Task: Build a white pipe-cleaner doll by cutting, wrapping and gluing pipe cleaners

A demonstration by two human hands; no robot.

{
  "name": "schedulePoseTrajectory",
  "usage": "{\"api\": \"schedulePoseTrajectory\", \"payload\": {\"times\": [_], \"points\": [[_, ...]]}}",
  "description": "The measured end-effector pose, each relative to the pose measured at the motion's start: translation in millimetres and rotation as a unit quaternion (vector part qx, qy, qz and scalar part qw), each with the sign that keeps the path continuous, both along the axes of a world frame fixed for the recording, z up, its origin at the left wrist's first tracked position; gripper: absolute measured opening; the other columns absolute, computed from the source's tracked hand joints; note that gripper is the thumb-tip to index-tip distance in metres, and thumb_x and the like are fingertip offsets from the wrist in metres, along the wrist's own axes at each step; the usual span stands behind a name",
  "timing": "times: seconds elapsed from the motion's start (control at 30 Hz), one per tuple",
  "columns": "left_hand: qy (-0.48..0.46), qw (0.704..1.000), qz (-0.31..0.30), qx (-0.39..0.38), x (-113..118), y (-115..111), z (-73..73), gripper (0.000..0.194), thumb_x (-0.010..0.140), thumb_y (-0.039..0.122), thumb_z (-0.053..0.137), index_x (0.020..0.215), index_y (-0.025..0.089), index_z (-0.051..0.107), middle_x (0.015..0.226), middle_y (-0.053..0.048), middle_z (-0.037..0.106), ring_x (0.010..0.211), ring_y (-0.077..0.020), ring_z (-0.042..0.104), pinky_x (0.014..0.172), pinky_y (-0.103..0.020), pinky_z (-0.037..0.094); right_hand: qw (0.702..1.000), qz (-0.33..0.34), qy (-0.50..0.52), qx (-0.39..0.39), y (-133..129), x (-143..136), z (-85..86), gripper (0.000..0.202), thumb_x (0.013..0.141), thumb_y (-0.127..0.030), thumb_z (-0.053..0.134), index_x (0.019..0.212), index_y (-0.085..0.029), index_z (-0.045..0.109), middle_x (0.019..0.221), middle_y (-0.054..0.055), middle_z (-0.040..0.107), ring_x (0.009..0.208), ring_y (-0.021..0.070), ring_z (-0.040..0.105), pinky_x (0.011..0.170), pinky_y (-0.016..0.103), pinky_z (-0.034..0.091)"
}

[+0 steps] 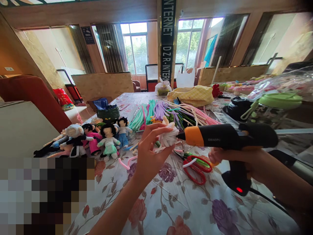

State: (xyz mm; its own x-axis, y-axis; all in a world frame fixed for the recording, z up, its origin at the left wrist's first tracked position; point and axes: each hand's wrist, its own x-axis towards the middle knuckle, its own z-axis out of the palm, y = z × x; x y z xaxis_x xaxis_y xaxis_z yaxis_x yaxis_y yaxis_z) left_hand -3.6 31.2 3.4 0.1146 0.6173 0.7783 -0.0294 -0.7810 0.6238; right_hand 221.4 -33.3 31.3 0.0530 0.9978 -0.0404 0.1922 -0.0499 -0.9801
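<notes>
Between the fingers and thumb of my left hand point(153, 147) is a small fuzzy white piece point(169, 136) that looks made of pipe cleaners, held up over the table. My right hand point(241, 160) grips a black and orange glue gun point(215, 136) by its handle, with a red light glowing at the base. The gun's nozzle points left and meets or nearly meets the white piece; I cannot tell whether it touches. Below the gun, red-handled scissors point(197, 174) lie on the floral tablecloth point(151, 199). A bent pink pipe cleaner point(126, 164) lies to the left.
Several pipe-cleaner dolls point(109, 138) stand and lie at the left. Bundles of coloured pipe cleaners point(161, 111) spread across the middle behind my hands. Farther back are a yellow checked pouch point(193, 94) and a plastic bag point(163, 87). A green-lidded container point(280, 99) stands at right.
</notes>
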Motion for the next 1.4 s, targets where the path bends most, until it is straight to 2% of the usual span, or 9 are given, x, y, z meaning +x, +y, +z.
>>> {"api": "schedulePoseTrajectory", "payload": {"times": [0.17,0.33,0.5,0.67,0.9,1.07,1.27,1.33,1.4], "points": [[-0.023,0.999,-0.004,-0.033,0.5,-2.1,2.5,0.036,0.066,0.016,0.074,0.098,0.027,0.064,0.112,-0.005,0.055,0.109,-0.019,0.053,0.078,-0.028,0.054,1.0,-0.018,0.004,0.021,3.6,2.8,-3.7,0.013,0.056,-0.036,0.073,0.054,-0.025,0.067,0.062,0.0,0.065,0.065,0.0205,0.061,0.058,0.029,0.048],[-0.036,0.998,-0.017,-0.042,1.4,-2.0,2.0,0.037,0.065,0.015,0.075,0.098,0.027,0.064,0.113,-0.004,0.054,0.11,-0.0191,0.052,0.08,-0.028,0.053,0.999,-0.036,-0.002,0.0,1.1,0.7,-1.2,0.012,0.054,-0.037,0.073,0.053,-0.026,0.068,0.062,0.0,0.065,0.062,0.0191,0.059,0.043,0.024,0.039],[-0.042,0.998,-0.019,-0.045,1.8,-1.3,1.8,0.038,0.063,0.015,0.076,0.097,0.027,0.063,0.112,-0.004,0.055,0.111,-0.0193,0.052,0.078,-0.026,0.053,0.998,-0.05,0.004,-0.029,-2.9,-2.0,3.9,0.016,0.053,-0.038,0.075,0.056,-0.025,0.068,0.064,0.0,0.065,0.067,0.0183,0.059,0.045,0.023,0.039],[-0.047,0.997,-0.026,-0.057,1.8,-1.6,2.3,0.038,0.063,0.015,0.076,0.097,0.026,0.062,0.112,-0.005,0.055,0.111,-0.02,0.052,0.079,-0.027,0.053,0.998,-0.05,0.011,-0.042,-2.6,-1.5,5.6,0.015,0.053,-0.036,0.076,0.056,-0.025,0.067,0.063,0.0,0.064,0.06,0.0164,0.056,0.038,0.023,0.03],[-0.073,0.993,-0.053,-0.079,2.5,-2.1,2.6,0.041,0.061,0.012,0.076,0.097,0.024,0.059,0.109,-0.003,0.054,0.109,-0.0186,0.053,0.08,-0.027,0.053,0.997,-0.066,0.005,-0.026,-0.4,0.2,1.4,0.023,0.051,-0.044,0.075,0.057,-0.024,0.066,0.065,0.001,0.061,0.071,0.0201,0.057,0.051,0.025,0.039],[-0.093,0.988,-0.071,-0.1,3.4,-2.9,3.8,0.044,0.06,0.01,0.076,0.096,0.026,0.058,0.106,-0.001,0.056,0.106,-0.0153,0.055,0.079,-0.024,0.053,0.995,-0.077,0.012,-0.063,-1.1,0.4,1.7,0.021,0.05,-0.042,0.076,0.06,-0.026,0.067,0.069,0.0,0.061,0.072,0.0186,0.054,0.044,0.022,0.031],[-0.103,0.984,-0.086,-0.117,4.0,-3.1,5.0,0.046,0.06,0.008,0.076,0.097,0.026,0.056,0.104,0.001,0.058,0.101,-0.013,0.058,0.078,-0.021,0.053,0.996,-0.07,0.037,-0.032,2.3,1.4,0.3,0.016,0.05,-0.038,0.077,0.058,-0.026,0.069,0.067,0.0,0.065,0.078,0.0204,0.059,0.057,0.023,0.043],[-0.11,0.982,-0.092,-0.126,4.0,-3.2,4.5,0.047,0.059,0.008,0.076,0.097,0.026,0.056,0.104,0.001,0.059,0.099,-0.0135,0.059,0.078,-0.022,0.053,0.995,-0.077,0.041,-0.055,3.4,1.5,0.0,0.018,0.048,-0.039,0.077,0.058,-0.026,0.07,0.068,0.0,0.067,0.071,0.0188,0.059,0.049,0.022,0.039],[-0.117,0.979,-0.095,-0.135,4.0,-3.2,3.8,0.046,0.059,0.008,0.076,0.096,0.025,0.055,0.104,0.0,0.058,0.099,-0.0143,0.059,0.077,-0.023,0.053,0.991,-0.094,0.036,-0.087,3.9,1.3,0.3,0.021,0.045,-0.039,0.078,0.059,-0.027,0.07,0.068,0.0,0.067,0.057,0.0151,0.053,0.038,0.021,0.029]]}}
